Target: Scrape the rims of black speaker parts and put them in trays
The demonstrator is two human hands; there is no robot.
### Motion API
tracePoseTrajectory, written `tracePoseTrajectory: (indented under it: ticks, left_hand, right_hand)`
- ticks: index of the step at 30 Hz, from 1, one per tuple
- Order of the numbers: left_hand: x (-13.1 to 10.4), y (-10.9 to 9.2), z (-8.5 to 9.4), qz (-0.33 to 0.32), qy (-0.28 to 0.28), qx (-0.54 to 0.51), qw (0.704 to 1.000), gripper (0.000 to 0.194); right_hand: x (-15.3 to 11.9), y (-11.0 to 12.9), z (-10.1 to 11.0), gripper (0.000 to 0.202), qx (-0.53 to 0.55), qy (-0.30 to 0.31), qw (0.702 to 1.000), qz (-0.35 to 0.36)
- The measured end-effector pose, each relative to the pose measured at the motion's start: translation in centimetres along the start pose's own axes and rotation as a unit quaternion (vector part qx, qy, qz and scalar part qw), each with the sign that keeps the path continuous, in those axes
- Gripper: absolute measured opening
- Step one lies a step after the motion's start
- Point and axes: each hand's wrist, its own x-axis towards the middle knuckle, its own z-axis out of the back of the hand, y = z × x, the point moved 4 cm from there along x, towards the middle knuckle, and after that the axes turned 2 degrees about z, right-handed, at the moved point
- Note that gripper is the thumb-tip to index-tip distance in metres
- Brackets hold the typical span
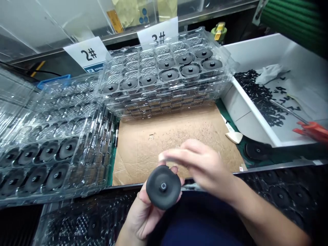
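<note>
My left hand (pixel 145 215) grips a round black disc (pixel 159 195) from below, its thumb at the left edge and fingertips behind the far edge. The disc has a raised hub with a pale ring at its centre and is tilted to face me. My right hand (pixel 202 164) hovers just above the disc's far edge, smeared by motion. Its fingers point left and look bent; whether anything sits between them cannot be made out. Beneath both hands lies a cardboard sheet (pixel 164 136) with dark specks.
Stacked clear trays (pixel 164 92) holding black discs stand behind; more trays (pixel 84 164) stand left. A white bin (pixel 256 119) at right holds small black pieces (pixel 263 99) and a red-handled tool (pixel 312 130). A white scraper-like tool (pixel 234 136) lies by the bin.
</note>
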Motion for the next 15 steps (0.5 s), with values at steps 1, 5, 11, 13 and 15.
tracePoseTrajectory:
  ticks: [1,5,11,13,15]
  left_hand:
    - [-0.1,-0.1,-0.2,-0.002,0.02,-0.01,1.0,0.039]
    - [0.0,-0.5,-0.3,0.0,0.045,-0.018,0.999,0.053]
    - [0.5,-0.2,-0.2,0.035,0.03,-0.002,0.999,0.052]
    - [0.6,0.0,-0.4,0.046,0.017,0.007,0.999,0.053]
    - [0.6,0.4,-0.5,0.043,-0.009,0.019,0.999,0.051]
  right_hand:
    - [-0.8,-1.4,0.0,0.03,0.0,-0.032,0.997,-0.064]
    - [-6.1,-6.4,-2.8,0.033,-0.015,-0.041,0.973,-0.225]
    - [-8.6,-8.0,-4.2,0.029,-0.036,-0.024,0.965,-0.26]
    - [-6.7,-5.3,-1.9,0.028,-0.042,-0.079,0.967,-0.239]
    - [-4.2,-1.4,0.1,0.031,-0.062,-0.11,0.986,-0.113]
